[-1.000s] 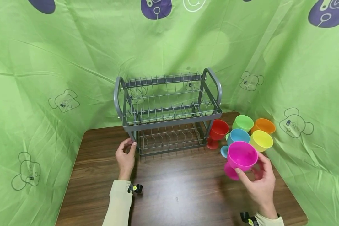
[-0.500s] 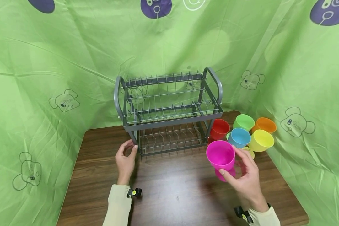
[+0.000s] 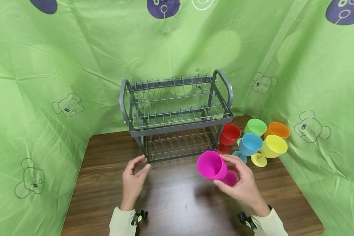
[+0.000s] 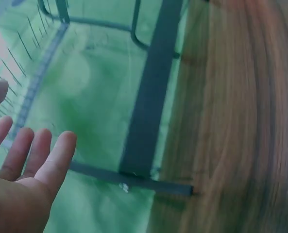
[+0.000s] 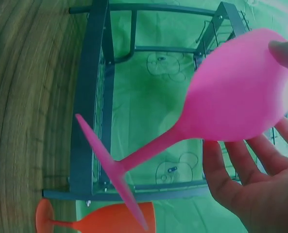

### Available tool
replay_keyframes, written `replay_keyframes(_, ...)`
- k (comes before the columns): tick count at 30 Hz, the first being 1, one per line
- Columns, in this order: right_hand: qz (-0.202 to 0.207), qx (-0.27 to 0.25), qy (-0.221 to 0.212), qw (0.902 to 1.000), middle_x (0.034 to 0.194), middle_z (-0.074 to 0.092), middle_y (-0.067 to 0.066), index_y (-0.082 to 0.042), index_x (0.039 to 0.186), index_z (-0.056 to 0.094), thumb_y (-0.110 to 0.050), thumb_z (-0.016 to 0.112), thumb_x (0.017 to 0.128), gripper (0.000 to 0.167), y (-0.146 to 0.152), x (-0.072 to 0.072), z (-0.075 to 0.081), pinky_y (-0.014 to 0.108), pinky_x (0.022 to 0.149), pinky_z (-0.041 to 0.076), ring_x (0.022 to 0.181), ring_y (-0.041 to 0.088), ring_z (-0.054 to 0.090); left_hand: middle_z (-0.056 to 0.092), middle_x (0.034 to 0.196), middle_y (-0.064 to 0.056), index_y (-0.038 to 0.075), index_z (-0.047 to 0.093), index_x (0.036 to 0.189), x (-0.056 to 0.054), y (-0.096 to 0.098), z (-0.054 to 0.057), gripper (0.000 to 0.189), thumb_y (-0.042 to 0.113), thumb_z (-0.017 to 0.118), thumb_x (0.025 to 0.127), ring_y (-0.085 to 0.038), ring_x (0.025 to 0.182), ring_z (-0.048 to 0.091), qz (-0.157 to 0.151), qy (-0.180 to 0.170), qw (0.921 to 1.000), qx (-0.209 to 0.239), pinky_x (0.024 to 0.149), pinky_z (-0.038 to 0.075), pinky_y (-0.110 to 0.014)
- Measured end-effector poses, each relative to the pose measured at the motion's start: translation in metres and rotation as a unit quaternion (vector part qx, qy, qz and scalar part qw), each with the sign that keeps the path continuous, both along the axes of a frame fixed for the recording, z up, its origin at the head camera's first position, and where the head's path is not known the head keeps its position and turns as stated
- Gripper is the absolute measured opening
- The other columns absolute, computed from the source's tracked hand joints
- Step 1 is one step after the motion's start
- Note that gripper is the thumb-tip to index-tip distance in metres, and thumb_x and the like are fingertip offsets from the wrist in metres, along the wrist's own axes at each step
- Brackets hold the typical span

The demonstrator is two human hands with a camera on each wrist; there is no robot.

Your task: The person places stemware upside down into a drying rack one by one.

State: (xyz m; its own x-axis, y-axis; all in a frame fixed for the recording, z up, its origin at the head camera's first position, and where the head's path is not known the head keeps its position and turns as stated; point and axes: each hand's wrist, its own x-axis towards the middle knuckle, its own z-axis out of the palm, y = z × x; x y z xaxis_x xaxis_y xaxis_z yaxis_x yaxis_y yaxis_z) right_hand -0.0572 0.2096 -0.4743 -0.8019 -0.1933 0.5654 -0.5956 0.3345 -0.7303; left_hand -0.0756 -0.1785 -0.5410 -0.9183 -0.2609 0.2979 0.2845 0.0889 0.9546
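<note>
A bright pink goblet [image 3: 211, 165] is gripped by its bowl in my right hand [image 3: 243, 183], tilted with its mouth toward the left and its foot to the right. In the right wrist view the goblet's stem [image 5: 151, 150] stands free, with thumb and fingers round the bowl. My left hand [image 3: 132, 182] is just in front of the rack's lower left corner, fingers relaxed and apart from the thumb, holding nothing. The grey two-tier dish rack [image 3: 181, 124] stands at the back of the table. In the left wrist view the left hand's fingers [image 4: 56, 160] are spread beside the rack frame.
Right of the rack stand a red goblet [image 3: 230, 134], a green goblet [image 3: 255, 127], a blue goblet [image 3: 250, 144], a yellow goblet [image 3: 272, 146] and an orange goblet [image 3: 278, 130], close together. Green cloth [image 3: 62, 59] hangs round the wooden table [image 3: 171, 203].
My right hand has carried the pink goblet leftward, away from the other goblets, and tilted it. The left hand has come off the rack's corner and moved slightly toward me.
</note>
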Motion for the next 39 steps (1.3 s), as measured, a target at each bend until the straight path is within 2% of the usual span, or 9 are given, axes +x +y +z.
replay_keyframes(3,0.017,0.034,-0.009,0.9992,0.137,0.068,0.010,-0.010,0.141,0.062,-0.005,0.102,0.061,0.089,-0.004,0.001,0.000,0.021,0.092,0.061,0.123,0.014,0.063,0.066,0.124,-0.021,-0.003,0.068,0.128,0.014,0.010,0.009,0.040,-0.005,0.080,0.090,-0.027,0.119,0.068,-0.040,0.010,0.9991,-0.013,0.094,0.062,-0.031)
replay_keyframes(8,0.059,0.085,-0.019,0.9945,0.141,0.065,0.003,-0.018,0.143,0.061,-0.017,0.101,0.069,0.084,-0.013,0.002,0.002,0.027,0.089,0.064,0.126,0.014,0.062,0.063,0.129,-0.022,0.000,0.067,0.131,0.034,0.026,0.021,0.047,-0.010,0.079,0.087,-0.021,0.123,0.066,-0.096,0.032,0.9941,-0.038,0.094,0.063,-0.038)
replay_keyframes(14,0.103,0.121,0.024,0.9870,0.142,0.065,0.002,-0.018,0.144,0.062,-0.023,0.099,0.073,0.080,-0.026,0.001,0.006,0.023,0.090,0.062,0.124,0.017,0.063,0.062,0.136,-0.019,0.006,0.063,0.141,0.051,0.044,0.038,0.062,-0.004,0.085,0.084,-0.015,0.128,0.064,-0.151,0.066,0.9824,-0.088,0.094,0.064,-0.040)
replay_keyframes(19,0.129,0.148,0.053,0.9791,0.142,0.064,0.002,-0.016,0.145,0.061,-0.028,0.096,0.078,0.077,-0.035,0.002,0.008,0.020,0.090,0.061,0.123,0.017,0.063,0.061,0.141,-0.012,0.012,0.061,0.146,0.060,0.058,0.051,0.074,0.008,0.093,0.079,-0.019,0.132,0.063,-0.167,0.072,0.9733,-0.140,0.093,0.064,-0.041)
replay_keyframes(25,0.149,0.187,0.080,0.9678,0.142,0.062,0.002,-0.015,0.145,0.062,-0.030,0.094,0.080,0.075,-0.045,0.005,0.008,0.018,0.099,0.057,0.126,0.016,0.061,0.058,0.148,-0.009,0.016,0.058,0.150,0.066,0.067,0.052,0.083,0.024,0.097,0.077,-0.029,0.130,0.065,-0.182,0.071,0.9612,-0.195,0.091,0.065,-0.040)
replay_keyframes(31,0.162,0.210,0.107,0.9581,0.143,0.061,0.003,-0.013,0.146,0.061,-0.030,0.093,0.081,0.075,-0.051,0.008,0.007,0.018,0.100,0.056,0.126,0.016,0.060,0.058,0.145,-0.009,0.015,0.060,0.147,0.067,0.069,0.048,0.080,0.025,0.097,0.077,-0.026,0.126,0.067,-0.200,0.083,0.9553,-0.201,0.088,0.066,-0.040)
replay_keyframes(39,0.170,0.244,0.104,0.9491,0.143,0.061,0.005,-0.013,0.150,0.058,-0.030,0.090,0.085,0.074,-0.057,0.009,0.007,0.024,0.100,0.058,0.128,0.019,0.058,0.059,0.141,-0.005,0.018,0.061,0.145,0.071,0.067,0.049,0.074,0.032,0.095,0.081,-0.024,0.123,0.068,-0.209,0.065,0.9518,-0.215,0.085,0.067,-0.037)
